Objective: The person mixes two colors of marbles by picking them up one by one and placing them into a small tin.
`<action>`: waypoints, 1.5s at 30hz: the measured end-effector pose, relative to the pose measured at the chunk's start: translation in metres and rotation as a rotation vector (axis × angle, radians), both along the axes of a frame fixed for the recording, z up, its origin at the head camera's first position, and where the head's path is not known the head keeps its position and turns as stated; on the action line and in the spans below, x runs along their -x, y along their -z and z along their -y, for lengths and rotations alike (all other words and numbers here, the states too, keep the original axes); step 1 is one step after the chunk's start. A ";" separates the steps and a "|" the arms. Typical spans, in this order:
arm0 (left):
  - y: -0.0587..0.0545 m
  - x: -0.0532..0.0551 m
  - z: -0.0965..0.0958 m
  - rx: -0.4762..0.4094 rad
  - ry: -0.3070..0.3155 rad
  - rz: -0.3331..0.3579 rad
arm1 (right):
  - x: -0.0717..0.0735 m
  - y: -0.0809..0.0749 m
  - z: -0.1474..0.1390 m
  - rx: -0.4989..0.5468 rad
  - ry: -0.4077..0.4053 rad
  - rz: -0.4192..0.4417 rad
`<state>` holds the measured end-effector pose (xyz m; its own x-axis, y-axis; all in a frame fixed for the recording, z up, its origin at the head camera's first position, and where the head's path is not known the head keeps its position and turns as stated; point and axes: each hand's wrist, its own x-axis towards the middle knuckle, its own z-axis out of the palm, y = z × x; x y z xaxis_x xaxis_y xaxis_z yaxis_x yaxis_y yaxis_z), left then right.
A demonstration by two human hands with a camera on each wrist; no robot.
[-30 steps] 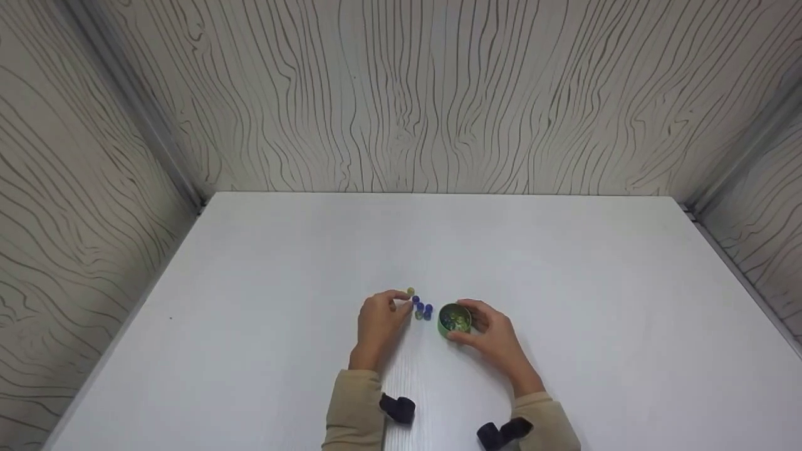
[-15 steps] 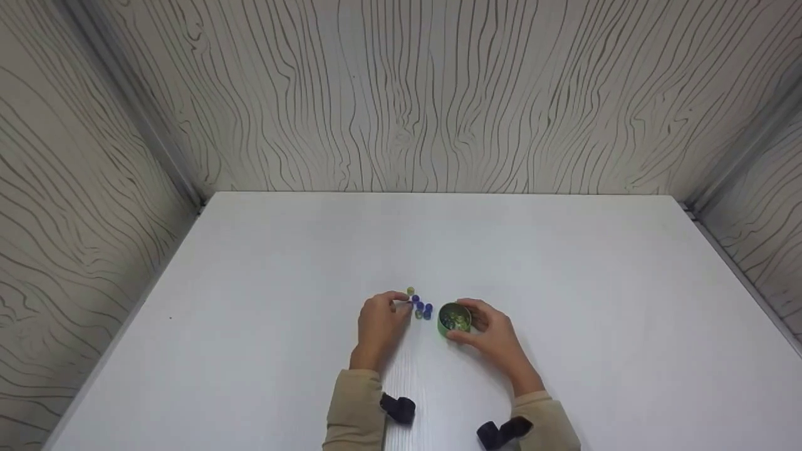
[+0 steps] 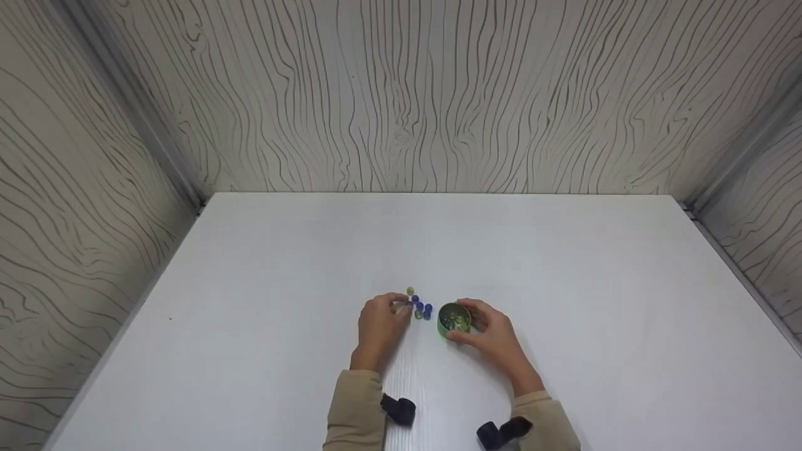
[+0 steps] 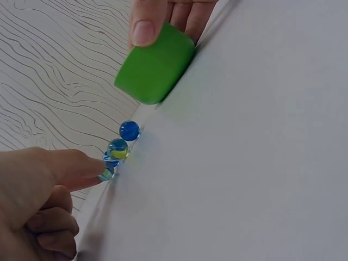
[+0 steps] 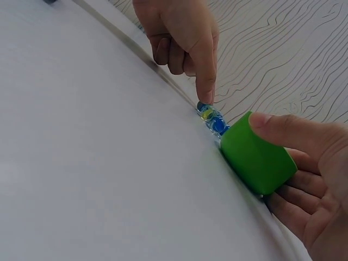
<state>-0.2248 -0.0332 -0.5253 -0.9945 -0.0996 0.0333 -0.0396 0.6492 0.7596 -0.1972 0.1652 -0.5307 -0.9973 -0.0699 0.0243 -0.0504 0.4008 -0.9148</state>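
Left hand (image 3: 381, 321): thumb and forefinger appear to pinch a small, clear, bluish glass marble (image 4: 107, 173); the other fingers are curled in.
Pinched marble: at the left edge of the cluster, low by the tabletop.
Handling: I'd guess light, hard and slick, apt to roll; best taken across its middle with fingertip pads.
Loose glass marbles (image 3: 420, 306): blue and yellow-green, bunched between the hands, one yellowish marble (image 3: 410, 290) farthest off.
Right hand (image 3: 496, 335): grips the cup from the right, thumb on its near side.
Green round smooth-walled cup (image 4: 155, 68): right of the marbles; probably light and stiff, easily steadied by its wall.
Inside the cup: glassy green, yellow and bluish marbles (image 3: 460, 321), too small to count.
Beneath: white tabletop (image 3: 282, 263).
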 end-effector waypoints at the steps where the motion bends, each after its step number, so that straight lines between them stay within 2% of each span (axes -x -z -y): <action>1: 0.000 0.000 0.000 0.004 0.003 -0.004 | 0.000 0.000 0.000 0.001 0.002 -0.001; 20: 0.000 0.000 0.004 0.012 0.009 -0.032 | -0.001 0.001 0.002 -0.007 0.011 0.011; 29: -0.005 0.000 0.003 -0.008 0.008 -0.024 | -0.001 0.001 0.002 -0.011 0.009 0.006; 33: -0.007 0.000 0.003 -0.009 0.022 -0.047 | -0.002 0.000 0.001 0.007 0.003 -0.001; 40: -0.013 0.000 0.002 -0.018 0.035 -0.031 | -0.002 -0.001 0.001 0.020 0.005 -0.005; 45: -0.017 -0.001 0.002 -0.013 0.043 -0.058 | -0.001 -0.001 0.001 0.000 0.015 -0.007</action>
<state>-0.2238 -0.0357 -0.5086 -0.9942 -0.0578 0.0904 0.0326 0.6397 0.7679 -0.1964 0.1638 -0.5301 -0.9980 -0.0554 0.0312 -0.0509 0.4012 -0.9146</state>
